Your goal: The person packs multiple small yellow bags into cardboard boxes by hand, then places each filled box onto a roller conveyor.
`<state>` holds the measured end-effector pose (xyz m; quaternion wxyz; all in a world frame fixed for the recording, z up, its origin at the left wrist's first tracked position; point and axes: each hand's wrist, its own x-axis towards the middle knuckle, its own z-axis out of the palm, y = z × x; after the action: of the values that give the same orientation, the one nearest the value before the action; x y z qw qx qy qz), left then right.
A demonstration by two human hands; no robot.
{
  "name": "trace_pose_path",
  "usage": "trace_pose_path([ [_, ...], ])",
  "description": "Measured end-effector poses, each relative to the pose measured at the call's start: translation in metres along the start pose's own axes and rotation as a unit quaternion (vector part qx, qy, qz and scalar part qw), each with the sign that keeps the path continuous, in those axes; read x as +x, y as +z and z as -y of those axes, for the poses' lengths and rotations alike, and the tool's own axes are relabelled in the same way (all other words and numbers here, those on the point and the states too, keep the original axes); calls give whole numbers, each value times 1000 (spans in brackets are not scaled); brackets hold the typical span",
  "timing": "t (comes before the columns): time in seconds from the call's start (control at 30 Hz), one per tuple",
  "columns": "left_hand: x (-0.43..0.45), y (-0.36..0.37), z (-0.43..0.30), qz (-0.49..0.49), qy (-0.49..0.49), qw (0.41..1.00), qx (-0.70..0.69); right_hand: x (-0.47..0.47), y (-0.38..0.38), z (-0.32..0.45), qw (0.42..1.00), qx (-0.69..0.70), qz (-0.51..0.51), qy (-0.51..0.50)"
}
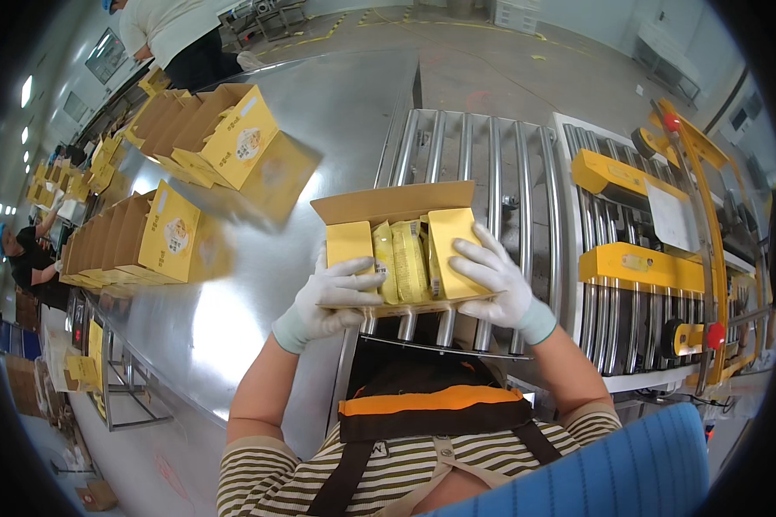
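My left hand (336,292), in a white glove with a pale green cuff, grips the left end of a yellow cardboard box (348,240). At the box's right end, my right hand (496,278), gloved the same way, presses on the folded end flap. The long back flap (394,201) stands up, showing its brown inner side. Between the two end flaps, several yellow plastic packets (409,262) are visible inside. The box is held over the near part of the roller conveyor (465,148). My thumbs are near its front edge.
Rows of open yellow boxes (168,236) stand on the steel table (252,336) to the left. A sealing machine with yellow side belts (643,268) stands at the right. One co-worker (168,39) is at the table's far side; another person (29,255) is at far left.
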<state>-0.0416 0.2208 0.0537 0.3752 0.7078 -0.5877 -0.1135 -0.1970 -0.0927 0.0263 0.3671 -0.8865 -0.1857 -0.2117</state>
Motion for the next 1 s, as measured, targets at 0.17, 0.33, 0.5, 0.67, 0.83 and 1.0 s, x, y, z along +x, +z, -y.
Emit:
trace_pose_path([
  [0.17, 16, 24, -21, -224, -193, 934, -200, 51, -39, 1, 989, -68, 127, 37],
  [0.33, 24, 33, -29, -263, -256, 918, -152, 115, -36, 35, 968, -222, -116, -23],
  [0.5, 21, 37, -15, -308, -287, 898, -130, 100, 8, 73, 944, -192, 257, 72],
  [0.67, 46, 42, 2, -189, -269, 944, 32, 62, 15, 43, 967, -225, 114, 28],
  [0.83, 148, 72, 67, -63, -31, 937, 341, 63, -54, -34, 959, -260, 87, 71],
  [1.0, 291, 137, 14, 50, -176, 974, 131, 0, -137, -83, 929, -342, 42, 135],
])
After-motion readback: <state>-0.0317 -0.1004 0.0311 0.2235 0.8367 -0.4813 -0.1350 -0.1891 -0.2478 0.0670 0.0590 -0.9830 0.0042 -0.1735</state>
